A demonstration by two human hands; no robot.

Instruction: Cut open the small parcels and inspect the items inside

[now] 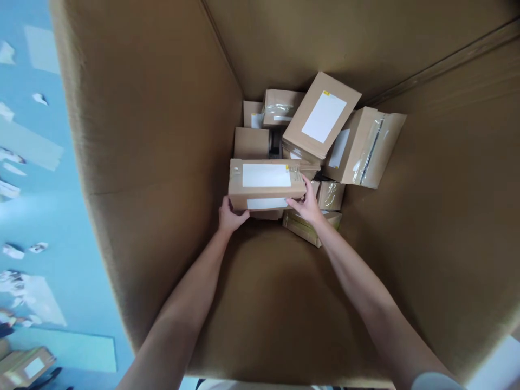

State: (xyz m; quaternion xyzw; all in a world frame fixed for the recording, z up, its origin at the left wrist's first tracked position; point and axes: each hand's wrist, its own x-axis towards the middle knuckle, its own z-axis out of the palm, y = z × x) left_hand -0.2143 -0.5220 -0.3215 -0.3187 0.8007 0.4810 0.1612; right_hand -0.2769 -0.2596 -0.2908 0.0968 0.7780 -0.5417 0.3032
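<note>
Both my arms reach down into a deep cardboard bin. A long brown cardboard box [268,193] with white labels on its top and front side lies between my hands. My left hand [231,218] grips its left end at the lower corner. At the opposite end, my right hand [307,203] holds the right corner, thumb on the front side and fingers behind. Beneath and around this box are several other taped parcels. Just beyond it a larger labelled box [320,138] rests tilted on the pile. The underside of the held box is hidden.
Tall walls of the cardboard bin [154,108] enclose the pile on all sides. A taped box [361,146] leans near the right wall. Outside on the left, paper scraps [14,252] litter a blue floor, with another labelled box [28,365] at the lower left.
</note>
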